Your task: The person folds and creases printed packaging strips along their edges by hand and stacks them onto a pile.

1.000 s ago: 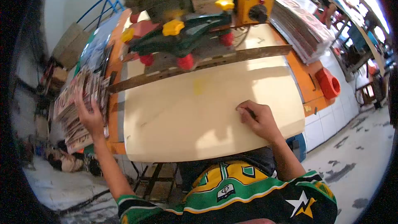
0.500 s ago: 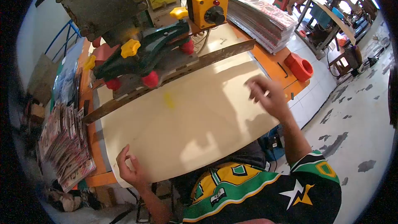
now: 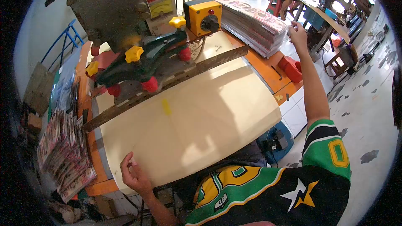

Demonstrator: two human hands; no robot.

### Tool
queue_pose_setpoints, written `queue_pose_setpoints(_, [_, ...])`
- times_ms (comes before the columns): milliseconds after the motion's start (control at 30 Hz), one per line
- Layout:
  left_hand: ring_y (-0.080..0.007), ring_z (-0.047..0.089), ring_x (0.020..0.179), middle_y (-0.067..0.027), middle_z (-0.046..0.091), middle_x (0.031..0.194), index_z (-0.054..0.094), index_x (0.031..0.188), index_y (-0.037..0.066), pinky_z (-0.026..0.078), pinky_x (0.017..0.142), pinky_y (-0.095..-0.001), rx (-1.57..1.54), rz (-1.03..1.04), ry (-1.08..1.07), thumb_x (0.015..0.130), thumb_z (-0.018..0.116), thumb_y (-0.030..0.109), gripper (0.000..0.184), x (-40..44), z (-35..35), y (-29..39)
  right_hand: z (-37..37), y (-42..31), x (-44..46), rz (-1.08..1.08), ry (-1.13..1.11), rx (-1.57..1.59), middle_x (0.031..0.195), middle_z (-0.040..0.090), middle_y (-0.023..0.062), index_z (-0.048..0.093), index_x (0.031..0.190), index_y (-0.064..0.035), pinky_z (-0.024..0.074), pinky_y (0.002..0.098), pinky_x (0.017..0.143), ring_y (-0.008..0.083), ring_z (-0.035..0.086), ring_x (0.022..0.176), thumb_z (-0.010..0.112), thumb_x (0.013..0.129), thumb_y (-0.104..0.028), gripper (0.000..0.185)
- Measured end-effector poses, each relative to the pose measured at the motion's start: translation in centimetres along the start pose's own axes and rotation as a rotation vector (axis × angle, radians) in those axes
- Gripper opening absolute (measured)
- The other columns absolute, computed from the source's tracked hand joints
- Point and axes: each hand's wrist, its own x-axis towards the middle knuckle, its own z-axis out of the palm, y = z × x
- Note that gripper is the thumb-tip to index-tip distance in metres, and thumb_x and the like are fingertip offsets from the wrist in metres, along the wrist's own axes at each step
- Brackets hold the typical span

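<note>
Near the lower left edge of the cream sheet [image 3: 192,121] is my left hand [image 3: 135,175], its fingers curled loosely and apart with nothing between them. My right hand [image 3: 297,35] is raised at the upper right, beside the near end of a tall stack of printed sheets [image 3: 261,31]. Its fingers are bent, and whether they touch the stack or hold anything is too small to tell. A long metal bar [image 3: 209,60] of the press lies across the back of the cream sheet. A red ring-shaped roll [image 3: 290,69] sits below my right hand.
The press head [image 3: 109,8] stands over the orange table [image 3: 102,178], with yellow knobs and a yellow control box [image 3: 204,16]. Fanned printed packets [image 3: 67,155] lie at the left edge. A seated person [image 3: 286,2] is at another table far back.
My left hand came off the packets at the left to the sheet's lower left edge. My right hand rose from the sheet and reached out to the stack. The view turned right.
</note>
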Motion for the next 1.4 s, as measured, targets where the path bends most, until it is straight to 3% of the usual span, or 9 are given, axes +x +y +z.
queue_pose_setpoints(100, [-0.0202, 0.059, 0.092, -0.0112, 0.069, 0.113, 0.066, 0.115, -0.002, 0.048, 0.084, -0.0348, -0.011, -0.021, 0.002, 0.099, 0.058, 0.019, 0.027, 0.0, 0.1, 0.4, 0.9, 0.8, 2.1, 0.070, -0.085, -0.054, 0.082, 0.064, 0.0067, 0.062, 0.128, -0.0072, 0.0534, 0.0313, 0.054, 0.0141, 0.062, 0.064, 0.064, 0.093, -0.031, 0.042])
queue_pose_setpoints(200, [-0.0207, 0.061, 0.094, -0.0113, 0.069, 0.111, 0.067, 0.114, -0.002, 0.048, 0.084, -0.0346, 0.007, -0.037, -0.015, 0.099, 0.058, 0.017, 0.025, -0.1, -0.2, 0.0, 1.9, 1.3, 3.3, 0.166, -0.135, -0.037, 0.082, 0.066, 0.0075, 0.066, 0.120, -0.0065, 0.0539, 0.0316, 0.054, 0.0156, 0.064, 0.065, 0.064, 0.092, -0.039, 0.043])
queue_pose_setpoints(433, [-0.0238, 0.063, 0.096, -0.0126, 0.069, 0.107, 0.069, 0.111, 0.000, 0.050, 0.085, -0.0368, 0.047, -0.030, -0.024, 0.098, 0.058, 0.013, 0.021, 0.1, -0.1, 0.5, 1.8, 0.8, 3.7, 0.060, -0.099, -0.192, 0.085, 0.068, 0.0089, 0.065, 0.114, -0.0052, 0.0533, 0.0300, 0.052, 0.0158, 0.065, 0.062, 0.066, 0.089, -0.038, 0.041])
queue_pose_setpoints(633, [-0.0312, 0.065, 0.097, -0.0145, 0.069, 0.103, 0.068, 0.109, 0.000, 0.051, 0.087, -0.0409, 0.158, 0.119, -0.037, 0.098, 0.057, 0.012, 0.020, -0.2, 0.3, -0.1, 1.6, 1.1, 4.0, 0.132, -0.113, -0.085, 0.084, 0.067, 0.0084, 0.061, 0.113, -0.0031, 0.0525, 0.0310, 0.051, 0.0173, 0.066, 0.062, 0.068, 0.089, -0.037, 0.042])
queue_pose_setpoints(833, [-0.0309, 0.065, 0.096, -0.0145, 0.068, 0.102, 0.068, 0.107, 0.000, 0.052, 0.085, -0.0411, 0.192, 0.139, -0.041, 0.097, 0.057, 0.010, 0.018, -0.2, 0.5, 0.5, 1.4, 1.9, 4.8, 0.237, -0.186, 0.041, 0.083, 0.066, 0.0065, 0.063, 0.106, -0.0018, 0.0517, 0.0288, 0.053, 0.0167, 0.065, 0.065, 0.068, 0.089, -0.034, 0.037])
queue_pose_setpoints(933, [-0.0298, 0.065, 0.092, -0.0144, 0.068, 0.101, 0.068, 0.108, 0.000, 0.052, 0.083, -0.0398, 0.195, 0.169, -0.031, 0.097, 0.057, 0.009, 0.018, -0.2, 0.5, 0.2, 1.7, 3.0, 5.7, 0.358, -0.293, 0.269, 0.081, 0.064, 0.0044, 0.065, 0.104, -0.0040, 0.0503, 0.0269, 0.053, 0.0143, 0.062, 0.064, 0.068, 0.090, -0.031, 0.030])
queue_pose_setpoints(1100, [-0.0294, 0.064, 0.088, -0.0145, 0.068, 0.101, 0.068, 0.108, 0.000, 0.052, 0.081, -0.0392, 0.186, 0.157, -0.047, 0.097, 0.057, 0.009, 0.018, -0.3, 0.4, 0.5, 2.2, 3.4, 6.8, 0.552, -0.220, 0.409, 0.071, 0.055, -0.0013, 0.065, 0.091, -0.0085, 0.0463, 0.0242, 0.051, 0.0108, 0.053, 0.058, 0.070, 0.093, -0.028, 0.021])
queue_pose_setpoints(1200, [-0.0296, 0.064, 0.088, -0.0145, 0.068, 0.099, 0.069, 0.107, 0.000, 0.052, 0.081, -0.0395, 0.190, 0.166, -0.052, 0.098, 0.057, 0.009, 0.018, -0.3, 0.5, 0.4, 2.5, 4.2, 7.7, 0.518, -0.177, 0.395, 0.069, 0.051, -0.0025, 0.063, 0.088, -0.0101, 0.0451, 0.0251, 0.049, 0.0107, 0.050, 0.057, 0.071, 0.092, -0.030, 0.022])
queue_pose_setpoints(1400, [-0.0304, 0.065, 0.091, -0.0148, 0.068, 0.097, 0.068, 0.107, -0.001, 0.052, 0.082, -0.0400, 0.222, 0.178, -0.045, 0.098, 0.057, 0.009, 0.018, -0.4, 0.7, 0.1, 3.7, 5.0, 8.7, 0.429, 0.007, 0.196, 0.073, 0.055, 0.0008, 0.070, 0.098, -0.0070, 0.0442, 0.0287, 0.049, 0.0133, 0.051, 0.059, 0.072, 0.091, -0.032, 0.027])
